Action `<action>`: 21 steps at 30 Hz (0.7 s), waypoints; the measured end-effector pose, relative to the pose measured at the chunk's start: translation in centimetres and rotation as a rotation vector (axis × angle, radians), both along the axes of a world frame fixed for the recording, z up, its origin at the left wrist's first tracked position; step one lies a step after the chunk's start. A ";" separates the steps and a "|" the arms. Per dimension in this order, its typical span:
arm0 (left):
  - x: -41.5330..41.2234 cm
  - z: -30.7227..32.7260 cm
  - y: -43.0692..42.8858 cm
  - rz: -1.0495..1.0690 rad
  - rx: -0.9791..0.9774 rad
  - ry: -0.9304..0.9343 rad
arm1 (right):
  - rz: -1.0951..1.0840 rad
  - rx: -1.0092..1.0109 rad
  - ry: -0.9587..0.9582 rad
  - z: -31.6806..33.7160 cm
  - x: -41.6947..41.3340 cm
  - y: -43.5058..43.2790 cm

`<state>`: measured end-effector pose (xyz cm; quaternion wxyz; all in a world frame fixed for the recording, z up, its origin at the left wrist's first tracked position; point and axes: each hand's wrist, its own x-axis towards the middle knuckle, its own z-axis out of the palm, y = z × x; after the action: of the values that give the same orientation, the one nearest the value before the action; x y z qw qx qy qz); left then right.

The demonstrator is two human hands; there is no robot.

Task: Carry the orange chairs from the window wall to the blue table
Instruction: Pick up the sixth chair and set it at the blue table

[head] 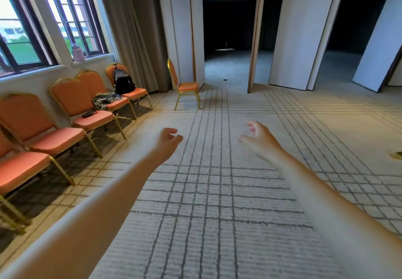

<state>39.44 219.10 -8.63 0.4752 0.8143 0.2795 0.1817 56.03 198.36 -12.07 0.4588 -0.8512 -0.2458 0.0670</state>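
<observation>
A black backpack [124, 82] is sitting upright on the seat of the farthest chair in the row under the windows, leaning on its backrest. Whether it is zipped, and what it is holding, cannot be told. A pinkish bottle [78, 52] is standing on the windowsill [97, 57] above, its contents too blurred to read. A bundle of clothing [104, 101] is lying on the next seat, and a small dark object [89, 114] is resting on the seat after that.

The orange chairs [71, 100] are lining the window wall: five are countable, and gold legs at the lower left edge possibly belong to a sixth. One lone chair [185, 86] is standing apart, beside the curtain.

The left hand [168, 139] and right hand [257, 135] are reaching forward over the carpet [217, 191]. Each grip is hanging loose, fingers apart and slightly curled, holding nothing, well apart from every chair.
</observation>
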 end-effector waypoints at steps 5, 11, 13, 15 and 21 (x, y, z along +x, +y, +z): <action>11.5 -0.8 7.8 0.041 -0.037 0.020 | 0.089 -0.065 0.061 -1.0 11.1 8.4; 25.5 -2.2 17.9 0.054 -0.056 0.043 | 0.119 -0.122 0.049 -1.4 25.5 18.5; 30.8 -2.4 22.0 0.044 -0.057 0.028 | 0.125 -0.122 0.034 -1.3 30.6 22.4; 36.4 -1.9 26.5 0.057 -0.057 0.020 | 0.108 -0.132 0.033 -0.8 35.6 26.6; 52.7 -1.2 37.1 0.081 -0.047 0.061 | 0.064 -0.121 0.023 0.7 49.4 35.8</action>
<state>92.10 256.23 -9.80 0.4779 0.7960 0.3306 0.1694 105.41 234.16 -11.38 0.4069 -0.8683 -0.2630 0.1061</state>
